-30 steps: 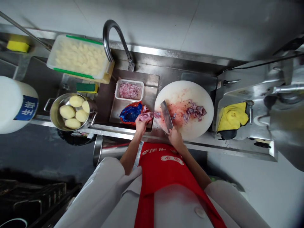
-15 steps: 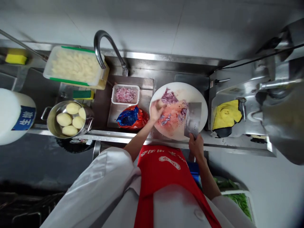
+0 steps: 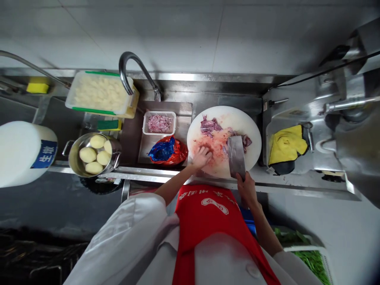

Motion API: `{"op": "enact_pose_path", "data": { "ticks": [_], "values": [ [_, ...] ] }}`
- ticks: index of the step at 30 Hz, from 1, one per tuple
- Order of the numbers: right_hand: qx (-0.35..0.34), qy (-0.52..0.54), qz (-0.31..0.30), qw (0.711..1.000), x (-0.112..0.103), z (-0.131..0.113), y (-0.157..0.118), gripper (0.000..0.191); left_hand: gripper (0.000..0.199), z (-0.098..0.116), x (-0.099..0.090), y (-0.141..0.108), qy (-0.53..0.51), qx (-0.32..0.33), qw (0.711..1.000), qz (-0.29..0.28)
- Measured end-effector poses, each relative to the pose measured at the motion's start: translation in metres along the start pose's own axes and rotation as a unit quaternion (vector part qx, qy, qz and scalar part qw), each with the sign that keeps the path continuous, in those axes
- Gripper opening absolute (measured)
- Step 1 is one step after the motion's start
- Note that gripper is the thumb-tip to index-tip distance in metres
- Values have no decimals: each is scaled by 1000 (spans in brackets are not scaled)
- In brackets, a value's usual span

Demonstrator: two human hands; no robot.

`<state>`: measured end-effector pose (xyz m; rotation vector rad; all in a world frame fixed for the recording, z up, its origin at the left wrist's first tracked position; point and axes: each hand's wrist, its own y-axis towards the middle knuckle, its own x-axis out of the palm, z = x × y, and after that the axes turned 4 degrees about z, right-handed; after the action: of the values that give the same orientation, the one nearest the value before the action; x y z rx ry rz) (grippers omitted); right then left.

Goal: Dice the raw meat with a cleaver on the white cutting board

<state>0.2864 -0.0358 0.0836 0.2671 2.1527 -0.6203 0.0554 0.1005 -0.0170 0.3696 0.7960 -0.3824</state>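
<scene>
On the round white cutting board (image 3: 252,122), wet with pinkish-red juice, lies a pile of purplish-red meat strips (image 3: 210,126). More dark meat pieces (image 3: 246,141) sit at the right, partly under the blade. My right hand (image 3: 246,189) grips the handle of a cleaver (image 3: 236,156), its broad blade resting over the board's right side. At the board's lower left, my left hand (image 3: 202,157) has its fingers curled down against the surface. Whatever is under those fingers is hidden.
Left of the board are a white basket of chopped pink meat (image 3: 159,123), a red and blue plastic bag (image 3: 168,150), a pot of peeled potatoes (image 3: 114,152) and a lidded tub (image 3: 97,93). A faucet (image 3: 139,59) arches behind. A yellow cloth (image 3: 286,144) lies right.
My left hand has moved from the pile down toward the near left of the board. The cleaver has shifted slightly left and turned, uncovering meat at its right. The view has tilted a little.
</scene>
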Motion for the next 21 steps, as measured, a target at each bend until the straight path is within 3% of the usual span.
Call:
{"op": "enact_pose_path", "data": {
  "ticks": [2,4,8,12,14,17,21],
  "values": [
    [7,-6,-3,1000,-3,0,0,30,16,1,-4,-5,60,-61,994,61],
    [9,-8,-3,1000,-4,2,0,28,18,2,-4,-12,79,-97,988,87],
    [-4,-40,-14,999,-5,9,0,26,24,-1,2,-22,-13,-49,998,36],
    [-61,-105,-97,988,-3,19,0,21,34,-11,0,-16,-105,-17,994,8],
    [-76,-128,-127,981,-2,23,1,18,32,-14,-4,-13,-87,-32,995,31],
    [-56,-149,-114,981,-2,26,2,18,25,-17,-11,-10,-13,-56,996,64],
    [-3,-174,-79,982,-5,25,4,21,21,-22,-17,-9,-1,-13,1000,18]
  ]
}}
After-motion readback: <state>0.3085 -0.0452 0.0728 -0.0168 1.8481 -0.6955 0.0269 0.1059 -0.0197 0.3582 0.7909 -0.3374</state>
